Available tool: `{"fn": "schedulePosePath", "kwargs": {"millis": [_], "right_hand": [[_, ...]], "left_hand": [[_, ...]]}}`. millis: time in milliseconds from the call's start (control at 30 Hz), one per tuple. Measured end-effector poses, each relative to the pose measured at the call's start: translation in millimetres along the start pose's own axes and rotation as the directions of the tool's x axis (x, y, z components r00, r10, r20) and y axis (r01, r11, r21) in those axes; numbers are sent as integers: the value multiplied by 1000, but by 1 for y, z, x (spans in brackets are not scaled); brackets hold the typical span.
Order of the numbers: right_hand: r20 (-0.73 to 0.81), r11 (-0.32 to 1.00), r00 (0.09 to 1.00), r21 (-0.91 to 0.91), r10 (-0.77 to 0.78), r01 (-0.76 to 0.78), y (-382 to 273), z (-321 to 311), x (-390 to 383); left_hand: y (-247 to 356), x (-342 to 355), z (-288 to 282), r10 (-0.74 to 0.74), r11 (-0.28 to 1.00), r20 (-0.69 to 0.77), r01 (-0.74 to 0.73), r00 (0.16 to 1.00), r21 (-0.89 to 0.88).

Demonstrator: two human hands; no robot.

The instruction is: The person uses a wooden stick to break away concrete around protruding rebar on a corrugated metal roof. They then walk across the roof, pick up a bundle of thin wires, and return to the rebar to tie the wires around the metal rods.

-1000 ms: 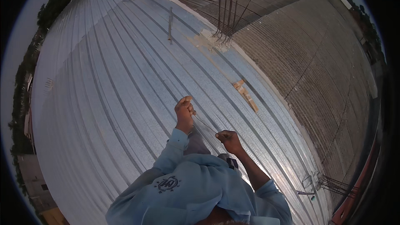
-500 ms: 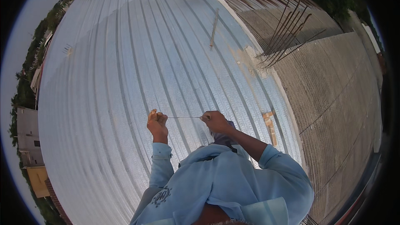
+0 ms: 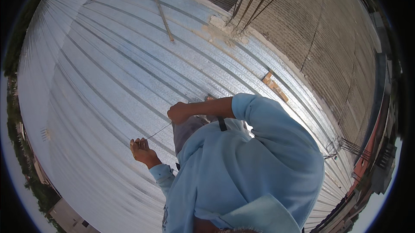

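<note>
A thin dark line (image 3: 159, 132), string or wire, runs slantwise between my two hands over the ribbed metal roof (image 3: 99, 82). My left hand (image 3: 145, 152) is lower and further left, palm partly turned up. Its fingers are curled on one end of the line. Higher up, my right hand (image 3: 180, 113) is closed in a fist on the other end, with its back showing and the fingertips hidden. The line looks nearly straight and touches nothing else that I can make out.
A brown board (image 3: 275, 87) lies on the roof to the right, and a narrow strip (image 3: 163, 18) lies further off. Rusty rebar (image 3: 255, 2) sticks up from broken concrete at the roof's edge. Beyond is a grey corrugated roof (image 3: 320, 25). Short rods (image 3: 354, 146) protrude at right.
My view has turned to the right, so the roof ribs now slant. My left hand has dropped below the right, and the line has gone from level to slanted. Both hands keep their hold.
</note>
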State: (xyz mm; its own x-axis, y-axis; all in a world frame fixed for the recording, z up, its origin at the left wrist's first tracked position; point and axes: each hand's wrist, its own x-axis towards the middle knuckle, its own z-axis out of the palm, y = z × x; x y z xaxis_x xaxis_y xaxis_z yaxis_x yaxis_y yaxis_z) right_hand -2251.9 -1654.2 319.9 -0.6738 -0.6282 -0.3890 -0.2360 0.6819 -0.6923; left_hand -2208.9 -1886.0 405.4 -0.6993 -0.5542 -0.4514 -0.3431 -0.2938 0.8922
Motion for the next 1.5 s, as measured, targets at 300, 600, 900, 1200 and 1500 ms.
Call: {"fn": "schedulePosePath", "kwargs": {"millis": [300,600,900,1200,1500], "right_hand": [[-196,931,948,317,251,-181,56,-87,142],[-218,903,930,382,294,-196,38,-283,370],[-161,823,985,550,-62,142,-96,-450,642],[28,779,980,611,-196,139,-187,-584,937],[119,830,981,553,-155,64,-221,-719,1131]], "left_hand": [[30,254,130,-103,992,240,116,965,-40],[218,454,268,-31,991,562,100,826,-91],[316,623,270,193,978,411,-138,891,-160],[459,858,280,310,938,68,-293,948,-188],[554,1044,341,301,899,2,-283,954,-334]]}}
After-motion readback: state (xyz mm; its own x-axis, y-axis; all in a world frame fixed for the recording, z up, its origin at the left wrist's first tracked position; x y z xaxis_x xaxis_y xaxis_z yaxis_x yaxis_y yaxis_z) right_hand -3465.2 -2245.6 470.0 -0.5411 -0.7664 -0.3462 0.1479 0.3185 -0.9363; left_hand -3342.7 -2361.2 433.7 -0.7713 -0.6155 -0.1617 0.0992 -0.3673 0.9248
